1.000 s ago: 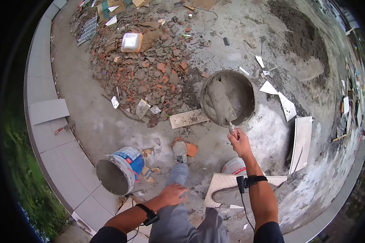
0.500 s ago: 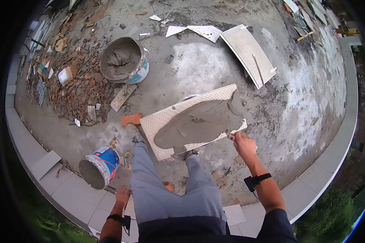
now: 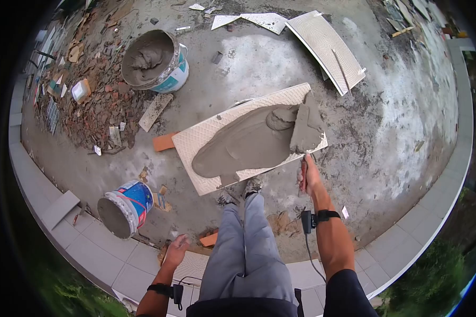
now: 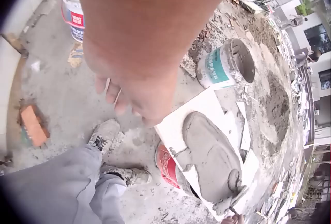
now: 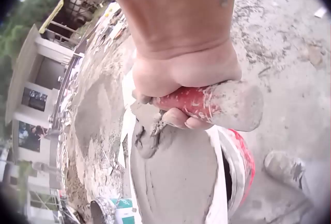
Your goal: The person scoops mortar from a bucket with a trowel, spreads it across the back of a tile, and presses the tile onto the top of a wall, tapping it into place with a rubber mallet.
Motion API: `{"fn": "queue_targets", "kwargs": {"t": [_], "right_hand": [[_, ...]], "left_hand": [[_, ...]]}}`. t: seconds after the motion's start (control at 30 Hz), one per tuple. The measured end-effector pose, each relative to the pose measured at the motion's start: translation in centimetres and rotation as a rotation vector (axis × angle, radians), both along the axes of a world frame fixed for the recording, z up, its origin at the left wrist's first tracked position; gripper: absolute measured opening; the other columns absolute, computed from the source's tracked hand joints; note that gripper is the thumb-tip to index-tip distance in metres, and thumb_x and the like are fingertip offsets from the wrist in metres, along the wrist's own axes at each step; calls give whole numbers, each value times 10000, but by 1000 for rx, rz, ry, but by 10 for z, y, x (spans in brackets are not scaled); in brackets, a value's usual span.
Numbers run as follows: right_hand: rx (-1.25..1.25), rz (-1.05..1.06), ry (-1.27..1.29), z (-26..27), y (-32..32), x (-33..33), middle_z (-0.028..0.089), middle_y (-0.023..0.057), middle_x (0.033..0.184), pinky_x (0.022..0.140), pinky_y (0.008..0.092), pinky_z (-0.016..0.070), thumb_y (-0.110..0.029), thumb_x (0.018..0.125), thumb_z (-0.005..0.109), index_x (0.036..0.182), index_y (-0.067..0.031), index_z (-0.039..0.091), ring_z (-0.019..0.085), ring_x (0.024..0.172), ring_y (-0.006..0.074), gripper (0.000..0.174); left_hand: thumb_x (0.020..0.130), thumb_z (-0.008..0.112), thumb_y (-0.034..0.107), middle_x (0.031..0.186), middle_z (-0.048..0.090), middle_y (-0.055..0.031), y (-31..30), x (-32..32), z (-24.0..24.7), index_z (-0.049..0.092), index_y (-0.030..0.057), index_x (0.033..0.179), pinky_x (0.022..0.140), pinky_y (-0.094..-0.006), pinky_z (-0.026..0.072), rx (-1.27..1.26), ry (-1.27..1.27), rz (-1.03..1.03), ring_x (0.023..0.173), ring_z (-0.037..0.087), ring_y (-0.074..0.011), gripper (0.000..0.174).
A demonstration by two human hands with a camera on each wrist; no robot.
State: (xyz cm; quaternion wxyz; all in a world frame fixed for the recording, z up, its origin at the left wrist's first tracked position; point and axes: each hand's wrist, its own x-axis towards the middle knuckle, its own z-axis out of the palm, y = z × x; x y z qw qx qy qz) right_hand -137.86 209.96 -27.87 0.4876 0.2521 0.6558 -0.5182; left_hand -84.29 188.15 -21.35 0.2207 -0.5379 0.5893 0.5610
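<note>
In the head view my right hand point(image 3: 311, 175) grips the red handle point(image 3: 303, 177) of a trowel, whose mortar-coated blade point(image 3: 306, 128) lies over the right end of a white textured tile point(image 3: 188, 141). Grey mortar point(image 3: 243, 138) covers much of that tile. The right wrist view shows fingers point(image 5: 189, 121) curled round the red handle point(image 5: 191, 101). My left hand point(image 3: 177, 250) hangs beside my left leg, holding nothing, its fingers loosely bent. In the left wrist view that hand point(image 4: 139, 89) is seen from the wrist side, above the ground.
A bucket of mortar point(image 3: 177, 74) stands beyond the tile at the left. Another bucket point(image 3: 144, 194) is at the lower left, near a paved edge point(image 3: 100, 240). Orange bricks point(image 3: 164, 142) lie by the tile and my feet. Rubble point(image 3: 103, 100) and a leaning tile point(image 3: 328, 50) are farther off.
The right hand and trowel have left the mortar bucket and come to the tile's right end. The view has swung right. The left hand has moved off the leg to its side.
</note>
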Motion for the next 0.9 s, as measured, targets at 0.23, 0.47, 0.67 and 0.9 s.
{"fn": "queue_targets", "kwargs": {"t": [0.23, 0.47, 0.67, 0.9], "right_hand": [[200, 740, 486, -42, -53, 109, 630, 129, 666, 506, 405, 478, -567, 951, 515, 870, -76, 577, 635, 575, 265, 502], [642, 1284, 921, -1, -21, -35, 704, 176, 785, 646, 477, 535, -556, 925, 553, 964, -49, 594, 697, 738, 354, 510], [357, 738, 246, -20, 22, -83, 677, 213, 776, 662, 471, 512, -551, 912, 562, 818, -41, 598, 669, 776, 405, 520], [463, 1434, 844, 0, 52, -234, 683, 160, 774, 693, 489, 507, -585, 906, 541, 906, -81, 594, 670, 791, 384, 507]], "left_hand": [[943, 621, 219, 1187, 656, -168, 68, 77, -13, 576, -29, 1277, 978, -329, 458, 73, -124, 112, 1118, 616, -229, 418], [944, 614, 181, 1190, 651, -151, 73, 65, 11, 584, -51, 1254, 974, -312, 452, 23, -131, 329, 1116, 608, -220, 388], [949, 596, 176, 1193, 648, -163, 110, -13, 3, 574, -54, 1266, 974, -327, 450, 15, -170, 371, 1111, 604, -226, 393], [944, 580, 141, 1336, 576, -173, 134, -191, 33, 503, -64, 1349, 1074, -332, 383, 192, -40, 271, 1234, 536, -225, 460]]}}
